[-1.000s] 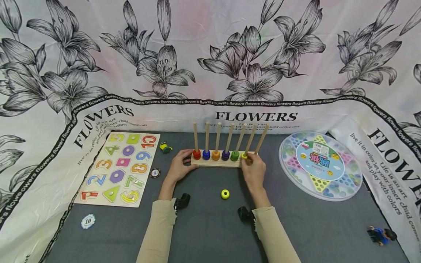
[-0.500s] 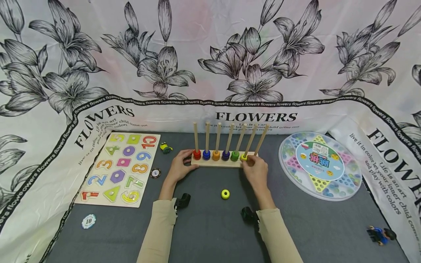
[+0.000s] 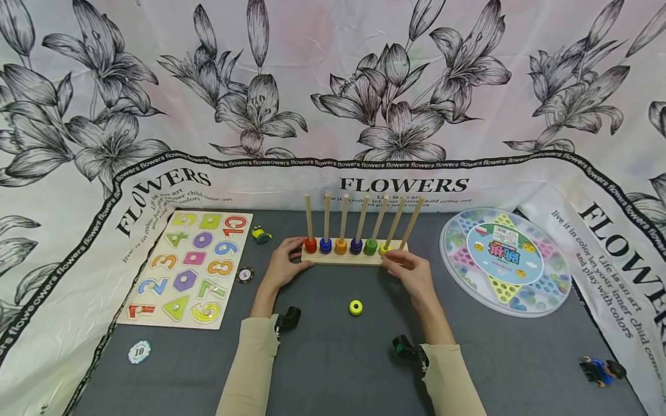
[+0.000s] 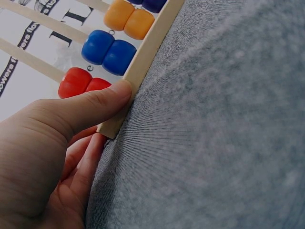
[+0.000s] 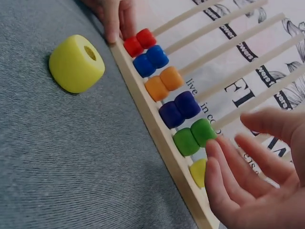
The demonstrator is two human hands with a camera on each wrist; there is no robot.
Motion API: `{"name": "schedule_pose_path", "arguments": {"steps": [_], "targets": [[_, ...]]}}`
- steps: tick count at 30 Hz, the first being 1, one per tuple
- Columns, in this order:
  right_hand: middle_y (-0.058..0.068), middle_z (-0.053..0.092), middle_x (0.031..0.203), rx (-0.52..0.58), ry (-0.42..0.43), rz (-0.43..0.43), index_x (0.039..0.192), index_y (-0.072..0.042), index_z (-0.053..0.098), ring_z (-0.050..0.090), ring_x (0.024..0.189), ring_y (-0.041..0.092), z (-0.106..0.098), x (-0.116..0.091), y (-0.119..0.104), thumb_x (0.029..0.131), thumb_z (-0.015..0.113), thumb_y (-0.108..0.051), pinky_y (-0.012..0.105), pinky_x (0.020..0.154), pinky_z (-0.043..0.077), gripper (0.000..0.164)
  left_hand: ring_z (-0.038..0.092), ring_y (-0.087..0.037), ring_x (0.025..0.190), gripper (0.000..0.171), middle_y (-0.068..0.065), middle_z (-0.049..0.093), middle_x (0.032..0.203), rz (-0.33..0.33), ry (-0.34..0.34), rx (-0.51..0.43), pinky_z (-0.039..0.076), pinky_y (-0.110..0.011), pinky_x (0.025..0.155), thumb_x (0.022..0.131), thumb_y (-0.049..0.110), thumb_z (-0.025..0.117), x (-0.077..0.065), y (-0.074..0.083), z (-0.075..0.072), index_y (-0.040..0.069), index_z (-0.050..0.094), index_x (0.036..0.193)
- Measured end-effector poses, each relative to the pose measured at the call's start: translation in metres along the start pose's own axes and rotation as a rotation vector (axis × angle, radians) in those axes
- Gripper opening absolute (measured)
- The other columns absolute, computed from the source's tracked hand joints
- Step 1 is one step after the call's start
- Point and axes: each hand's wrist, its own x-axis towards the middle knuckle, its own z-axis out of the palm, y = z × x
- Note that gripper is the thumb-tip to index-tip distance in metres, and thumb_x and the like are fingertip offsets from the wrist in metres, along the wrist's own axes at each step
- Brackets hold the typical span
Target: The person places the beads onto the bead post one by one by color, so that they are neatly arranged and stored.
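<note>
A wooden peg rack (image 3: pixel 343 259) stands upright with its row of rods. My left hand (image 3: pixel 283 263) grips its left end, the thumb on the front edge beside the red beads (image 4: pixel 75 83). Pairs of blue (image 4: pixel 97 46), orange (image 5: pixel 164 84), dark blue (image 5: pixel 180 109) and green beads (image 5: pixel 194 137) sit on the rods that follow. A yellow bead (image 5: pixel 198 172) sits low on a rod, partly hidden by my right hand (image 3: pixel 413 274), whose fingers are loosely bent near the rack's right end and hold nothing. Another yellow bead (image 3: pixel 356 307) lies loose on the grey cloth.
A number-and-shape puzzle board (image 3: pixel 187 268) lies at left, with poker chips (image 3: pixel 245 274) and a small green-yellow toy (image 3: pixel 261 234) nearby. At right lie a round game board (image 3: pixel 504 263) and a blue toy figure (image 3: pixel 602 371). A flowered cloth (image 3: pixel 291 185) rises behind the rack.
My right hand has let go of the yellow bead on the rod and drawn back slightly to the right, its fingers loosening. My left hand keeps its place on the rack.
</note>
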Motion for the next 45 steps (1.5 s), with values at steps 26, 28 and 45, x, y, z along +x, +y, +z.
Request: {"name": "schedule_pose_path", "arguments": {"steps": [26, 28, 45], "targets": [[0.02, 0.068, 0.116, -0.342, -0.768, -0.137, 0.119, 0.006, 0.066, 0.066, 0.102, 0.03, 0.021, -0.016, 0.006, 0.085, 0.074, 0.003, 0.03, 0.083, 0.059, 0.035, 0.054, -0.034, 0.122, 0.066, -0.019, 0.05, 0.137, 0.0, 0.003, -0.013, 0.052, -0.037, 0.099, 0.078, 0.001, 0.082, 0.002, -0.003, 0.001, -0.004, 0.055, 0.138], [0.018, 0.069, 0.116, -0.366, -0.797, -0.145, 0.119, 0.005, 0.067, 0.066, 0.102, 0.028, 0.021, -0.017, 0.005, 0.085, 0.074, 0.003, 0.033, 0.085, 0.058, 0.035, 0.054, -0.034, 0.122, 0.066, -0.019, 0.05, 0.137, 0.003, 0.001, -0.015, 0.052, -0.037, 0.099, 0.078, 0.001, 0.082, 0.001, -0.002, 0.0, -0.004, 0.055, 0.138], [0.018, 0.07, 0.11, -0.401, -0.79, -0.233, 0.114, 0.006, 0.069, 0.067, 0.1, 0.031, 0.018, -0.019, 0.004, 0.087, 0.071, 0.004, 0.041, 0.085, 0.059, 0.027, 0.054, -0.035, 0.122, 0.065, -0.02, 0.05, 0.137, 0.008, 0.0, -0.015, 0.052, -0.04, 0.1, 0.079, 0.001, 0.082, 0.0, -0.001, 0.0, -0.005, 0.055, 0.137]]}}
